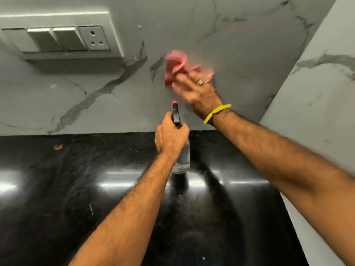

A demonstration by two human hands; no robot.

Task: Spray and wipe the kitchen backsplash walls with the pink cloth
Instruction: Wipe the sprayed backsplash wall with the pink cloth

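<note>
The backsplash wall is grey-white marble with dark veins, straight ahead. My right hand presses a crumpled pink cloth flat against it, blurred by motion; a ring and a yellow wristband show on that hand. Below it, my left hand grips the neck of a clear spray bottle with a black head and a red nozzle tip pointing up at the wall. The bottle hangs just above the black counter.
A switch plate with a socket sits on the wall at upper left. A second marble wall closes the corner on the right. The glossy black countertop runs below, with a small orange crumb near the wall.
</note>
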